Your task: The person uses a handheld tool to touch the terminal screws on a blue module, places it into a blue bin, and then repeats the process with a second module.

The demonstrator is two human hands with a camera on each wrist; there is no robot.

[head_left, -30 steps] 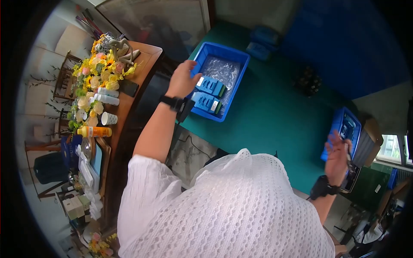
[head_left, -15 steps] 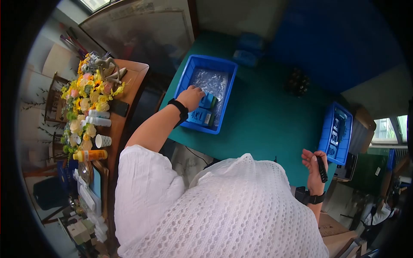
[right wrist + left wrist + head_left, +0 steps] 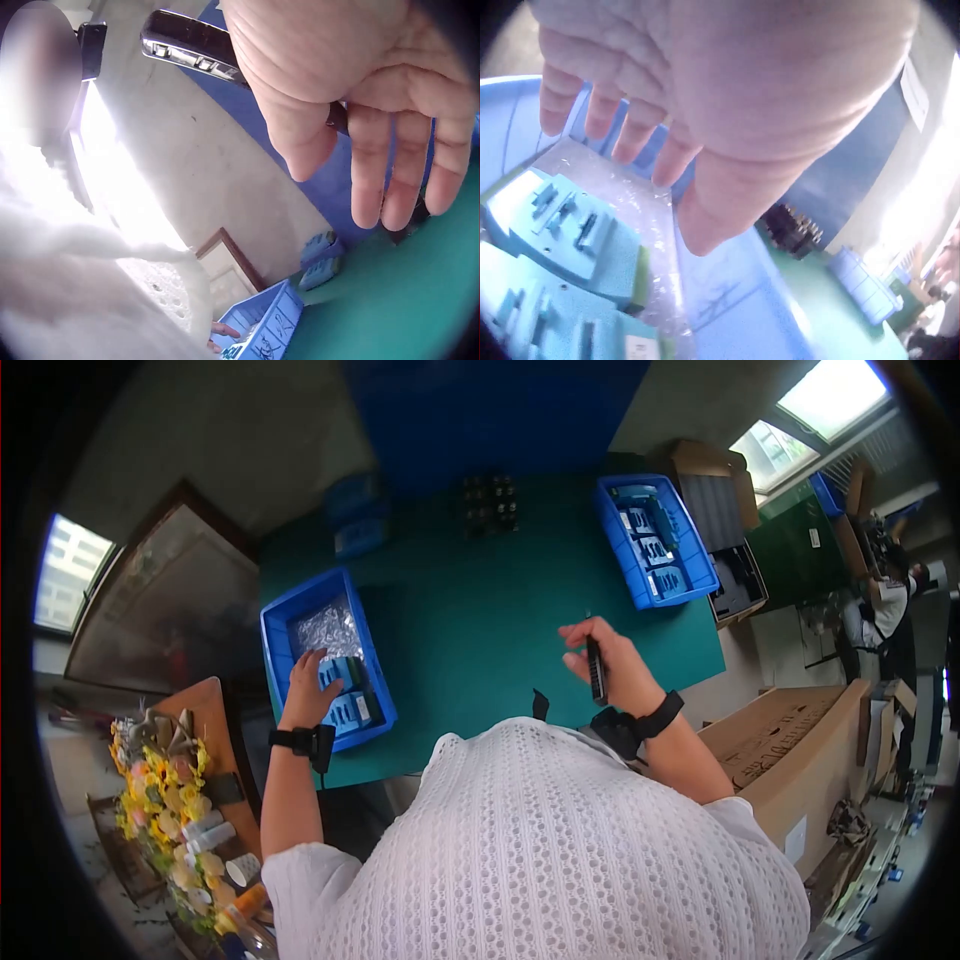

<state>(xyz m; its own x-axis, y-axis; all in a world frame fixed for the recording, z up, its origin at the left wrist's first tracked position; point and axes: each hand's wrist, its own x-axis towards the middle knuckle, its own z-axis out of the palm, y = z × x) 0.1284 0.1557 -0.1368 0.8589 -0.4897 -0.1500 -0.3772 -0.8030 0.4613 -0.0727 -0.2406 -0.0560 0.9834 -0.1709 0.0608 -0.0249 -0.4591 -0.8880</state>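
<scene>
My left hand (image 3: 308, 695) is over the near side of the left blue bin (image 3: 374, 675), its fingers extended and apart in the left wrist view. Just beyond and below them sit two light-blue blocks (image 3: 577, 236) with raised ribs and green edges, beside a clear plastic sheet (image 3: 611, 176). Nothing is in that hand. Over the table near my body, my right hand (image 3: 622, 672) holds a black bar (image 3: 597, 670) in the crook of the thumb. Metal-edged slots run along the bar in the right wrist view; part of it is hidden behind the thumb.
A second blue bin (image 3: 655, 595) with several blue blocks stands at the right of the green table (image 3: 480, 630). Next to it is an open cardboard box (image 3: 738, 580). Dark pieces (image 3: 490, 505) and stacked blue blocks (image 3: 358, 530) are at the back. A large carton (image 3: 800, 750) stands at right.
The head view has swung rightward. My left hand has gone from above the left bin to in among its blocks, then to the near side. My right hand has come away from the right bin with the bar.
</scene>
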